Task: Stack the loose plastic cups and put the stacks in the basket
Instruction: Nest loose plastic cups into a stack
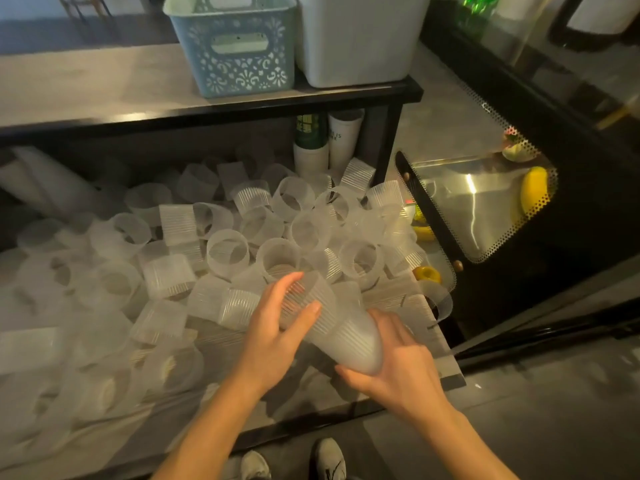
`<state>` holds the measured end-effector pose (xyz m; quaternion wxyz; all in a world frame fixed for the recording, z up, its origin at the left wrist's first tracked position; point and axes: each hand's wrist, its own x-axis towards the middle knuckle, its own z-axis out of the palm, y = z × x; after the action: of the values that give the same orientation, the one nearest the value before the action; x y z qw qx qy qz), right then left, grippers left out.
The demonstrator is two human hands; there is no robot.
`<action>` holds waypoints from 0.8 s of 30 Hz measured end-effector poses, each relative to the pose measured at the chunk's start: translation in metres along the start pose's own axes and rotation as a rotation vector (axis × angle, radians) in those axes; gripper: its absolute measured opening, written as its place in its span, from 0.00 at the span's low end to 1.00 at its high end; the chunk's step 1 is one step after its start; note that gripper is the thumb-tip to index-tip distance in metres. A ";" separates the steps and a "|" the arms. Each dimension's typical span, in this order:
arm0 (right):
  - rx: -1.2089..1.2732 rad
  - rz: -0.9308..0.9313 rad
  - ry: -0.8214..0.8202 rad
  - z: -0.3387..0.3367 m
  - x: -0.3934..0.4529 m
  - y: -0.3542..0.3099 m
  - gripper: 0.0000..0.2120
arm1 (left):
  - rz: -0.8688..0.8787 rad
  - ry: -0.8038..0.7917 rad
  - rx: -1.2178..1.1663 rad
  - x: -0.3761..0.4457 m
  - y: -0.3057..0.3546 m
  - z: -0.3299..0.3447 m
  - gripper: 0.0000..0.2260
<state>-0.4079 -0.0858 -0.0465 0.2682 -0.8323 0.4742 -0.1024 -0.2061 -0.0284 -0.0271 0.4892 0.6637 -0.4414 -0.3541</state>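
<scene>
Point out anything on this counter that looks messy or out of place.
The loose plastic cups are the mess: dozens lie tipped every way across the counter, unstacked. One cup hangs past the counter's right edge. Both hands, left hand and right hand, grip a small stack. The blue basket sits on the shelf above.

**Tabletop heaped with loose cups, shelf above it**

The grey tabletop is strewn with frosted ribbed plastic cups, lying on their sides or upright, many touching. At its back stand two stacks of paper cups. The raised shelf over it bears a blue perforated basket and, just beside it, a white bin.
</scene>
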 end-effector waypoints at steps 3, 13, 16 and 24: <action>0.029 -0.023 -0.032 -0.001 0.001 0.001 0.43 | -0.024 -0.011 -0.057 -0.001 -0.003 0.003 0.29; 0.104 -0.028 0.012 0.000 0.002 -0.007 0.42 | 0.057 -0.106 0.101 -0.002 0.003 0.014 0.33; 0.095 -0.050 0.031 0.003 0.002 -0.010 0.43 | 0.041 -0.160 0.197 -0.012 -0.002 0.018 0.38; 0.058 0.018 -0.015 -0.001 -0.005 0.000 0.46 | -0.277 0.165 -0.137 0.007 -0.018 0.016 0.29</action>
<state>-0.4112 -0.0820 -0.0457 0.2968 -0.8206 0.4763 -0.1077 -0.2132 -0.0382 -0.0487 0.5144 0.7100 -0.2787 -0.3919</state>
